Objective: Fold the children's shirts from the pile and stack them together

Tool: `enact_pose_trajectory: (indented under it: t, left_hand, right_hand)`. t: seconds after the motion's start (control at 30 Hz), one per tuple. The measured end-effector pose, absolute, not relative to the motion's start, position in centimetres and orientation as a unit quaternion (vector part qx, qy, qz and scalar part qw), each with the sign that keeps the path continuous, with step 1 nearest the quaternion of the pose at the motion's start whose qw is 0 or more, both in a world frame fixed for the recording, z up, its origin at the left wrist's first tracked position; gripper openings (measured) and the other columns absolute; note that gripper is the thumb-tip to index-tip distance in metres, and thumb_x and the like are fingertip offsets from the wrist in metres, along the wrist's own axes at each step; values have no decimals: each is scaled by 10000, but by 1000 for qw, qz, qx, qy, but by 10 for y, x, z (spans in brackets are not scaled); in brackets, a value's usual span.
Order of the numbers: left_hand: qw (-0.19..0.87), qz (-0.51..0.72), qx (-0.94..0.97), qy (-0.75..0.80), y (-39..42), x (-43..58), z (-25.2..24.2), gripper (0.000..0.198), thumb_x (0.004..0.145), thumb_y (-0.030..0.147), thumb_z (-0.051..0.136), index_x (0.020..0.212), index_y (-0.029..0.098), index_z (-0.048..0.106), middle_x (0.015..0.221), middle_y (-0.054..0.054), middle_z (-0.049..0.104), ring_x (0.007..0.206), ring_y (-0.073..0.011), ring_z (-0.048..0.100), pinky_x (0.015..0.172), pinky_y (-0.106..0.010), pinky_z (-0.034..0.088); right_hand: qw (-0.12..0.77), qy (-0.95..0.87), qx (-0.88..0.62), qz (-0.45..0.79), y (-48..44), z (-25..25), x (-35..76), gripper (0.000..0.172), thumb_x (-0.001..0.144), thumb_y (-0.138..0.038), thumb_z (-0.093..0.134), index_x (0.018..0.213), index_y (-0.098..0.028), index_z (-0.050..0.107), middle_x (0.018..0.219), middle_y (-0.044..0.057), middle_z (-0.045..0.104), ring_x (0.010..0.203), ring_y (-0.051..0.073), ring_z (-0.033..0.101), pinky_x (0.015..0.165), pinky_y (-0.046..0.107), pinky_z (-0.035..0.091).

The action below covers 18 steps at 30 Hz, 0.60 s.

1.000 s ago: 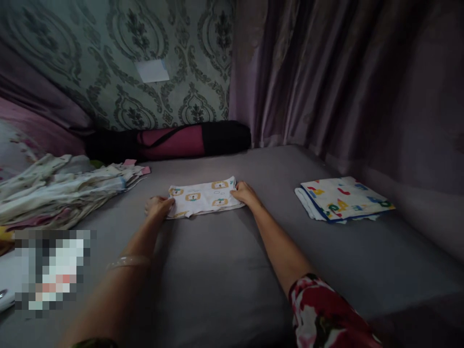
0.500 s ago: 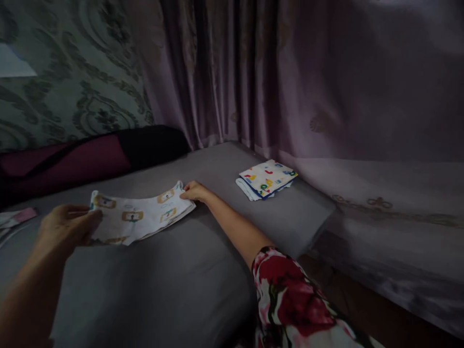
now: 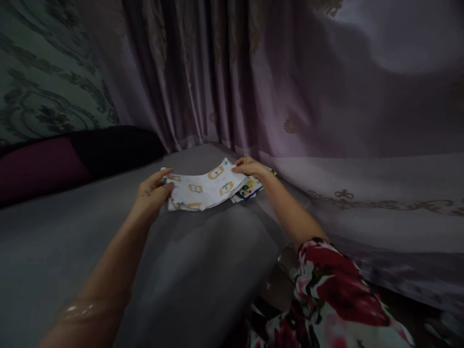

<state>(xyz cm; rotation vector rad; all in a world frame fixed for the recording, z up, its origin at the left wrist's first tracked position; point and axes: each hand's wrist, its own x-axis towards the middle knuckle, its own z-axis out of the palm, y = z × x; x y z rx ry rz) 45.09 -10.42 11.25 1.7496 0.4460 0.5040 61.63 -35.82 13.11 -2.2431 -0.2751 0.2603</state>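
A folded white cloth [image 3: 205, 187] with tan and teal prints hangs between my two hands, sagging slightly in the middle. My left hand [image 3: 154, 191] is closed on its left end, thumb and fingers pinching the edge. At the opposite end, my right hand [image 3: 249, 166] pinches the upper right corner. Behind and below that corner lies a small stack of folded cloths [image 3: 253, 187], the top one printed in bright colours with a dark blue edge. The held cloth and my right hand cover much of this stack.
The stack rests on a grey bed sheet [image 3: 108, 232] near the bed's far right corner. Mauve curtains [image 3: 290, 96] hang along the back and right side. A long maroon and black bolster [image 3: 79, 154] lies by the patterned wall [image 3: 43, 87].
Both hands have carried the folded cloth to the right, so it now partly covers the stack in my view. The camera has also turned right.
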Motion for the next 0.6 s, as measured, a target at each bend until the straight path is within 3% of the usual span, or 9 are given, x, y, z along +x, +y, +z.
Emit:
enact_pose_trajectory:
  t: [0.13, 0.27, 0.6]
  left_hand:
    - [684, 176, 691, 157, -152, 492, 104, 439, 645, 176, 602, 1064, 108, 711, 771, -48, 650, 557, -101, 544, 521, -214, 445]
    - [731, 179, 641, 150, -195, 525, 97, 360, 675, 160, 583, 1012, 116, 701, 816, -59, 660, 579, -103, 555, 526, -215, 459]
    - [820, 182, 526, 136, -253, 567, 71, 382, 727, 224, 618, 1105, 177, 642, 983, -66, 648, 719, -111, 608, 613, -222, 501]
  right_hand:
    - [405, -44, -911, 65, -398, 142, 643, 148, 754, -155, 722, 901, -159, 703, 714, -9, 687, 584, 96, 584, 570, 190, 448]
    - [358, -21, -933, 28, -426, 149, 669, 172, 769, -112, 694, 940, -131, 701, 728, 7, 683, 591, 97, 595, 575, 190, 473]
    - [273, -9, -962, 9, -462, 157, 713, 285, 734, -76, 690, 1017, -104, 705, 815, 40, 696, 707, 136, 626, 643, 205, 491]
